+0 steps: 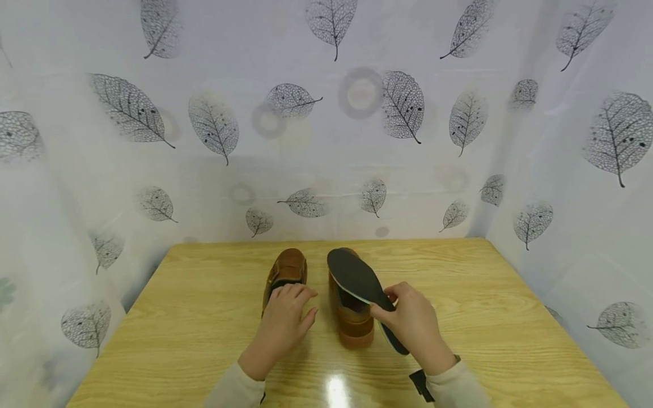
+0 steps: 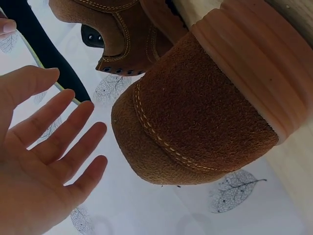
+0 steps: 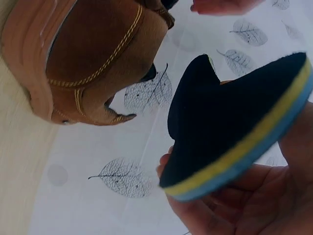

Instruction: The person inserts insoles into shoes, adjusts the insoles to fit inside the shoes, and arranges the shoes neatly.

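My right hand [image 1: 410, 314] pinches a black insole [image 1: 354, 275] near its middle, thumb on one side and fingers on the other. Raised at a slant, the insole overlaps the right brown shoe [image 1: 355, 334] in the head view. Its layered yellow and blue edge shows in the right wrist view. My left hand [image 1: 285, 317] is empty, fingers loosely spread, and in the head view covers the rear of the left brown shoe [image 1: 291, 259]. In the left wrist view a shoe's suede heel [image 2: 190, 112] with yellow stitching stands a little beyond those fingertips.
Both shoes stand side by side on a wood-grain table [image 1: 214, 294], toes toward the back. A pale curtain with leaf prints [image 1: 331, 141] encloses the table at the back and sides. A dark strap [image 1: 420, 385] hangs by the right wrist.
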{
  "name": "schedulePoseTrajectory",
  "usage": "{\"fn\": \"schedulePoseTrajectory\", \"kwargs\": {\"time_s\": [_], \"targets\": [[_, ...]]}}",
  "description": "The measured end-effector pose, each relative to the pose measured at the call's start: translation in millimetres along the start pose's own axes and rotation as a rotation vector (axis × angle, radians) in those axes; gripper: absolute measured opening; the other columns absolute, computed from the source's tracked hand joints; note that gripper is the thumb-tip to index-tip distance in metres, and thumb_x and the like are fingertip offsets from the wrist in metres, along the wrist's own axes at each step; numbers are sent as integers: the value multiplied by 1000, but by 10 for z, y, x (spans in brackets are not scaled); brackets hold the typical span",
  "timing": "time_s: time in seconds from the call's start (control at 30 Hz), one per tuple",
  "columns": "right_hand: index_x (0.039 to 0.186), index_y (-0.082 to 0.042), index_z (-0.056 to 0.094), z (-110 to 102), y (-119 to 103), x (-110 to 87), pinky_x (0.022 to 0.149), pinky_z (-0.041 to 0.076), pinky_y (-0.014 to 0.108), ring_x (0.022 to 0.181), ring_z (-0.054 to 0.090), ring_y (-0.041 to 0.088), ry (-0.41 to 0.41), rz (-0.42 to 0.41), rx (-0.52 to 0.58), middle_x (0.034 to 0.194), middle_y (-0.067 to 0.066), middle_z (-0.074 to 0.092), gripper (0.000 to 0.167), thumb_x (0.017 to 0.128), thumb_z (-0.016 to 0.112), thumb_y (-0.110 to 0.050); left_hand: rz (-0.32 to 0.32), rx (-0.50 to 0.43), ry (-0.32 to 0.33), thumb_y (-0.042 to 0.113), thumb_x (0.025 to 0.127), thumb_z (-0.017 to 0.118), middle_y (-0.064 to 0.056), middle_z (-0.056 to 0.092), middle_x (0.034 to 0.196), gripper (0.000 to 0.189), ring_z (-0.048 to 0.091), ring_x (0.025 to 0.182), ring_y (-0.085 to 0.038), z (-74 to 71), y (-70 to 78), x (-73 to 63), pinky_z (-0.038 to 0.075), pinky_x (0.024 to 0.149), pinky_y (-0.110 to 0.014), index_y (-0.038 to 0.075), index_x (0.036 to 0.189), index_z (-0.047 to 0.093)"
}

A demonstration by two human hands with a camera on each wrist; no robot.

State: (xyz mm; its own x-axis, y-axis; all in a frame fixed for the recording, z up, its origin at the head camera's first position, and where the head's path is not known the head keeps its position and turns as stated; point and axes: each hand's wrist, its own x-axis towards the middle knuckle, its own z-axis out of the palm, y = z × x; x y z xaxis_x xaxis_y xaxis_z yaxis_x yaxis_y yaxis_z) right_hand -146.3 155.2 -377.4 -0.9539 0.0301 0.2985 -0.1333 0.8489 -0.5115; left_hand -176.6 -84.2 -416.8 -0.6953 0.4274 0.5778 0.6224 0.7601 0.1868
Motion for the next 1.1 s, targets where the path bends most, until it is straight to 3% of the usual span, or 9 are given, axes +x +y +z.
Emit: {"fn": "schedulePoseTrajectory", "kwargs": {"time_s": [0.23,0.37,0.57,0.73,0.93,1.1], "targets": [[89,-2,71,35,-80,-22,51,43,23,61,51,7,-26,-91,10,78,0,58,27,72,79,-21,93,-32,126,12,72,85,-8,63,106,38,59,100,-27,-33,1,64,48,85,-46,7,105,67],[85,-5,71,52,-87,-13,51,43,21,62,53,6,-21,-158,-3,78,-3,59,23,71,79,-22,135,-34,135,12,67,88,-14,60,116,55,57,106,-32,-69,-11,114,47,89,-48,5,116,64],[83,-6,70,55,-76,-7,49,43,21,60,53,7,-8,-255,-47,76,-4,58,23,69,79,-22,173,30,7,18,62,91,-17,53,130,79,52,117,-35,-127,-16,196,44,97,-50,7,131,54],[84,-5,70,75,-58,-13,49,43,19,60,51,6,-11,-405,-100,77,-3,58,25,68,80,-21,189,37,-152,24,66,90,-14,47,137,89,46,126,-32,-142,-10,237,41,102,-49,12,141,45],[85,-5,69,94,-32,-6,49,42,17,61,49,4,-29,-549,-136,79,-3,57,27,68,81,-23,210,35,-336,27,72,86,-10,45,141,87,44,128,-32,-166,17,277,36,105,-50,13,145,41],[86,-6,67,69,-5,20,48,40,16,61,45,4,-27,-654,-167,80,-3,55,29,68,81,-23,223,22,-388,28,73,85,-8,50,134,81,47,123,-28,-184,26,280,38,104,-47,12,141,45]]}}
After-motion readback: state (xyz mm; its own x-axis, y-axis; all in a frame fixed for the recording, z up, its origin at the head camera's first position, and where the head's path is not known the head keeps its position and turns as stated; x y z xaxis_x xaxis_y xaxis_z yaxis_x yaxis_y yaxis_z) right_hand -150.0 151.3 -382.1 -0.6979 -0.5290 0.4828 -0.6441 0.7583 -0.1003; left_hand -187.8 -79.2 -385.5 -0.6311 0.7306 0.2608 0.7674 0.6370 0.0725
